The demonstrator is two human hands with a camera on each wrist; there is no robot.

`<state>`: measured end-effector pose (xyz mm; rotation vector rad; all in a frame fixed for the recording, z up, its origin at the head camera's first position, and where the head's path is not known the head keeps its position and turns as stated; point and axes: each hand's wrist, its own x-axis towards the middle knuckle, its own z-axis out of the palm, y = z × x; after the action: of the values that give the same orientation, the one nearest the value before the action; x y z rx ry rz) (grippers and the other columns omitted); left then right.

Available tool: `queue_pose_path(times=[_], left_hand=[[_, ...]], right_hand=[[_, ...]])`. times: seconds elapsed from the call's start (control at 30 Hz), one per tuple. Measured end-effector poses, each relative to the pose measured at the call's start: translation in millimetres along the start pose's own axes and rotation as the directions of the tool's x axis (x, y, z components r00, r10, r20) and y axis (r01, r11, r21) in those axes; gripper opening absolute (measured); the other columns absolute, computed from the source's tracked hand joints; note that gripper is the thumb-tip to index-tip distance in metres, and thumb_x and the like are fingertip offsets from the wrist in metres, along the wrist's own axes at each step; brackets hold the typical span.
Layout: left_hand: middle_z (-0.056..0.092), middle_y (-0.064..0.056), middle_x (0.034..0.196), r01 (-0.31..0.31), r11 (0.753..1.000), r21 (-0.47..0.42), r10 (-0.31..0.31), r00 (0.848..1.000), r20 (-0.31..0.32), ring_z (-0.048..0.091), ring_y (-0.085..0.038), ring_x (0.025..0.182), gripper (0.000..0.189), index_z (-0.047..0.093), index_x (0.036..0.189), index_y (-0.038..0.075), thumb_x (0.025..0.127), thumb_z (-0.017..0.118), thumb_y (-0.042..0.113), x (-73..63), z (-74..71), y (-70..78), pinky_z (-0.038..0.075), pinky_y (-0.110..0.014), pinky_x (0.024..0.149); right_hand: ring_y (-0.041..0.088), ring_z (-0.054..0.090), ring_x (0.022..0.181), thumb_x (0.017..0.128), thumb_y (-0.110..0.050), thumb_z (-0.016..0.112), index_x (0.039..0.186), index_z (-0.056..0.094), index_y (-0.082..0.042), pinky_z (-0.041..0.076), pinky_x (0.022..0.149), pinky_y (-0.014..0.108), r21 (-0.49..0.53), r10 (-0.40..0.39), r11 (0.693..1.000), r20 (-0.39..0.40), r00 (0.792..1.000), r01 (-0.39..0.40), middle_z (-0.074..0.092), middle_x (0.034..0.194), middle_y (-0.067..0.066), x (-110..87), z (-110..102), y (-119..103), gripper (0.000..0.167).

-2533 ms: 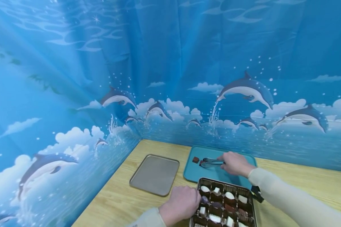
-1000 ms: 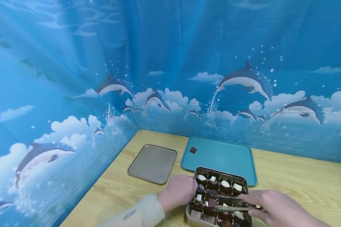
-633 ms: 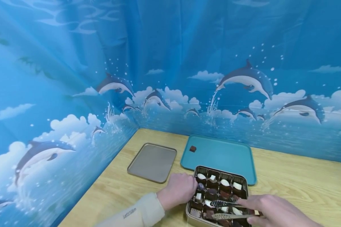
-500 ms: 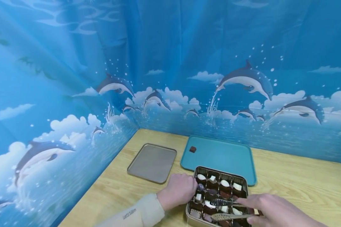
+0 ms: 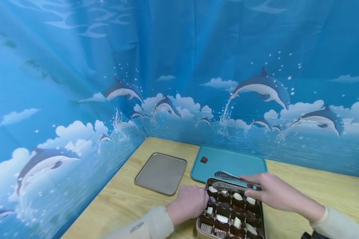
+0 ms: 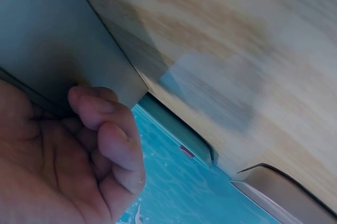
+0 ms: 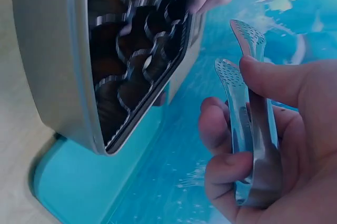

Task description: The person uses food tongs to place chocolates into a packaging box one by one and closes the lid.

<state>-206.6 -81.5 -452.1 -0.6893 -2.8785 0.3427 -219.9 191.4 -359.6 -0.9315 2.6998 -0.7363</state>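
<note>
In the head view, a metal tin (image 5: 201, 233) with a dark divided insert holds several white and brown chocolates. My left hand (image 5: 189, 203) grips the tin's left edge; the left wrist view shows its fingers (image 6: 118, 145) curled against the tin's wall (image 6: 89, 29). Metal tongs with perforated tips (image 7: 260, 153) are pinched between the thumb and fingers of my right hand (image 5: 275, 192). The tongs' arms are spread apart over the tin's far edge, with nothing between their tips. One square brown chocolate (image 5: 203, 160) lies on the blue tray (image 5: 236, 162).
Left of the blue tray lies a flat brownish-grey tray (image 5: 161, 173). The tin stands directly in front of the blue tray on a wooden table (image 5: 122, 196). A blue curtain (image 5: 173, 66) printed with dolphins encloses the back and left.
One of two brown chocolates left the blue tray in the tongs and was let go in a front compartment of the tin. The tongs then rose back toward the blue tray, empty.
</note>
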Motion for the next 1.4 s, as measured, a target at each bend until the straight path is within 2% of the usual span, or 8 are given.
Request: queue_pose_path(times=[0.07,0.1,0.47,0.6,0.7,0.8,1.03,1.4], left_hand=[[0.051,0.003,0.060,0.003,1.000,0.007,-0.003,1.000,0.007,0.051,-0.016,0.050,0.038,0.054,0.071,0.019,0.103,0.049,0.038,1.0,-0.3,-0.2,0.043,-0.034,0.042],[0.051,0.003,0.061,0.005,1.000,0.010,-0.005,1.000,0.016,0.051,-0.016,0.051,0.038,0.054,0.072,0.019,0.103,0.049,0.039,1.0,-0.9,-0.2,0.043,-0.034,0.043],[0.053,0.004,0.062,0.002,1.000,0.018,-0.002,1.000,0.013,0.053,-0.017,0.052,0.036,0.055,0.072,0.020,0.102,0.052,0.040,-0.3,0.1,1.1,0.043,-0.036,0.044],[0.054,0.003,0.062,0.024,0.999,-0.029,-0.024,1.000,0.002,0.055,-0.018,0.054,0.037,0.054,0.070,0.019,0.102,0.051,0.037,0.4,0.4,0.0,0.044,-0.036,0.045],[0.055,0.003,0.062,0.033,0.998,-0.049,-0.032,0.999,0.014,0.055,-0.018,0.055,0.037,0.055,0.070,0.019,0.102,0.050,0.037,1.2,0.6,-0.2,0.044,-0.036,0.045],[0.056,0.003,0.064,0.026,0.999,-0.031,-0.025,0.999,0.031,0.056,-0.018,0.056,0.036,0.056,0.071,0.019,0.102,0.050,0.037,2.0,1.7,0.4,0.044,-0.036,0.046],[0.056,0.004,0.064,-0.007,0.999,0.035,0.006,0.999,0.042,0.056,-0.017,0.055,0.034,0.057,0.072,0.021,0.100,0.053,0.039,1.4,1.3,3.3,0.044,-0.037,0.043],[0.054,0.005,0.064,-0.025,0.998,0.056,0.022,0.999,0.042,0.055,-0.016,0.053,0.033,0.058,0.074,0.021,0.101,0.053,0.040,1.9,2.2,1.9,0.043,-0.036,0.041]], right_hand=[[0.005,0.032,0.045,0.094,-0.039,0.068,0.141,0.056,-0.004,0.037,0.047,0.024,0.014,0.013,1.000,0.001,1.000,-0.013,0.068,0.084,-0.002,15.1,-2.7,2.9,0.060],[0.004,0.029,0.045,0.094,-0.038,0.069,0.141,0.056,-0.004,0.034,0.045,0.024,0.002,0.021,1.000,-0.003,1.000,-0.021,0.063,0.077,-0.006,22.4,-2.9,4.7,0.059],[0.011,0.028,0.042,0.093,-0.023,0.072,0.139,0.058,-0.003,0.036,0.050,0.030,-0.104,0.162,0.981,-0.007,0.987,-0.162,0.052,0.055,0.001,88.2,0.3,16.0,0.052],[0.009,0.033,0.044,0.094,-0.022,0.071,0.139,0.058,-0.001,0.040,0.052,0.031,-0.137,0.162,0.978,0.026,0.986,-0.157,0.064,0.068,0.008,109.2,0.0,19.2,0.051],[0.009,0.054,0.054,0.093,-0.022,0.072,0.137,0.059,0.000,0.051,0.062,0.036,-0.180,0.162,0.972,0.040,0.986,-0.153,0.072,0.106,0.019,123.7,1.1,23.4,0.051],[0.016,0.070,0.078,0.093,-0.022,0.073,0.135,0.060,0.002,0.056,0.076,0.042,-0.217,0.157,0.966,0.049,0.986,-0.143,0.063,0.134,0.022,136.0,3.4,28.3,0.050],[0.033,0.068,0.109,0.093,-0.018,0.072,0.132,0.062,0.003,0.054,0.090,0.051,-0.262,0.177,0.953,0.062,0.982,-0.155,0.063,0.133,0.022,154.2,10.6,32.9,0.046],[0.033,0.070,0.105,0.093,-0.012,0.070,0.127,0.067,-0.001,0.058,0.082,0.047,-0.290,0.158,0.947,0.044,0.986,-0.139,0.068,0.128,0.019,163.2,15.6,27.5,0.035]])
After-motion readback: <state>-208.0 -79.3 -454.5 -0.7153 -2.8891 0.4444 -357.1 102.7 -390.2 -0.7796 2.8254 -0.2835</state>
